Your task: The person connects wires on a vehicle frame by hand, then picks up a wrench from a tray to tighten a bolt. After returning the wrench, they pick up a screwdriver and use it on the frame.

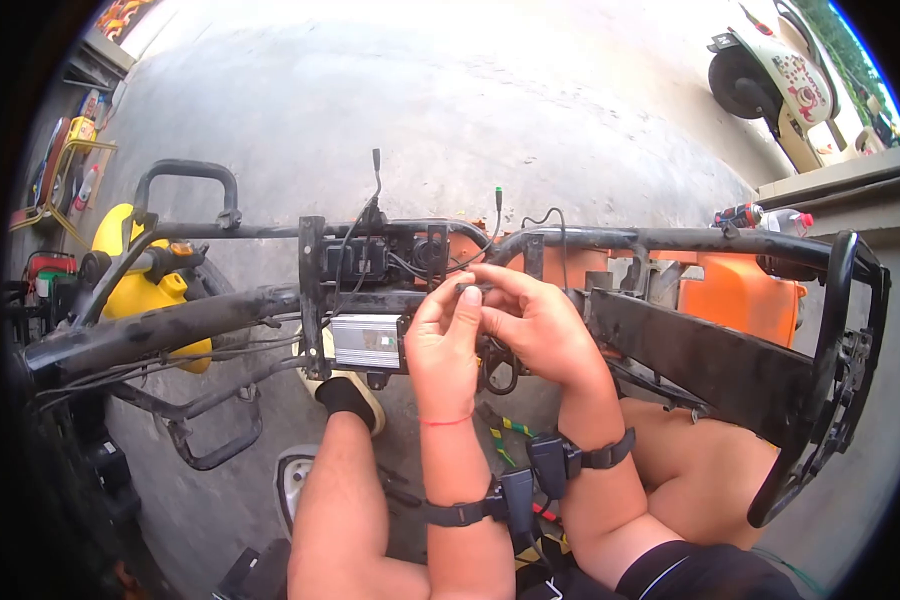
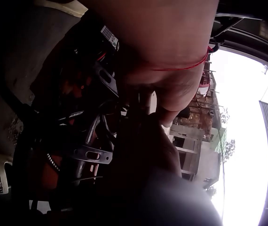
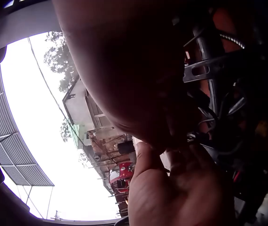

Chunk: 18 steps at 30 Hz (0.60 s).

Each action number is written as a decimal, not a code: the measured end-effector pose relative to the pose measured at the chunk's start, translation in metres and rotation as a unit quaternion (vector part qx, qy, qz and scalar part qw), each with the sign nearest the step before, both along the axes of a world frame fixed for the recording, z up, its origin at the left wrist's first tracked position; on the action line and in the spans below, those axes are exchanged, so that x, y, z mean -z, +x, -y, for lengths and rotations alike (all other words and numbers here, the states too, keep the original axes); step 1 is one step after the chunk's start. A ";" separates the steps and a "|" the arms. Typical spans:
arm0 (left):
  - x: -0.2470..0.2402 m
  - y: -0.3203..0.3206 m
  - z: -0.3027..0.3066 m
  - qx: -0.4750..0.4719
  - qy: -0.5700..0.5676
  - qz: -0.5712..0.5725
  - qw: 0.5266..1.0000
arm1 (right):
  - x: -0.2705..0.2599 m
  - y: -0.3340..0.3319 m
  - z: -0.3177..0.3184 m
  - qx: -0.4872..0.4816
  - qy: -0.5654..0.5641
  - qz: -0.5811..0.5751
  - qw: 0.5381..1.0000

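Both hands meet in the head view over the middle of a black tubular vehicle frame (image 1: pixel 220 312). Between thumb and bent fingers, my left hand (image 1: pixel 442 340) pinches a small dark piece (image 1: pixel 465 288), mostly hidden by the fingertips; its kind cannot be told. My right hand (image 1: pixel 538 325) closes on the same piece from the other side, index fingertip and thumb beside the left thumb. Just below and left of the hands sits a silver finned box (image 1: pixel 366 341) on the frame. In both wrist views the fingertips are in deep shadow.
A thin cable with a green-tipped connector (image 1: pixel 499 200) stands up behind the hands, and another black connector (image 1: pixel 377 160) rises farther left. Yellow plastic parts (image 1: pixel 135 315) lie at left, an orange one (image 1: pixel 735 295) at right. A white scooter (image 1: pixel 795 85) stands far right.
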<state>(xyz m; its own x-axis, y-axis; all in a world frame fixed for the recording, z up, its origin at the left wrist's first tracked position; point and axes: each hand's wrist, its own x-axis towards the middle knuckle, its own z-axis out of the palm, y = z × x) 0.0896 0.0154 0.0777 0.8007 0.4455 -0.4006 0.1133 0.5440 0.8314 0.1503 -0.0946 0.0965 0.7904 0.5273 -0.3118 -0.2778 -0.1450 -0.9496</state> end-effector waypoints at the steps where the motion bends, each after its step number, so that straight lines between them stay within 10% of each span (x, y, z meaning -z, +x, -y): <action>1: 0.003 0.000 0.002 -0.001 0.049 -0.019 0.999 | 0.003 0.002 -0.001 0.012 0.010 -0.026 1.000; 12: 0.013 -0.013 -0.016 0.179 0.205 0.024 0.962 | 0.008 0.005 0.012 0.088 0.117 -0.141 0.979; 18: 0.006 -0.014 -0.016 0.083 0.167 -0.007 0.982 | 0.007 0.010 0.012 0.144 0.088 -0.145 0.975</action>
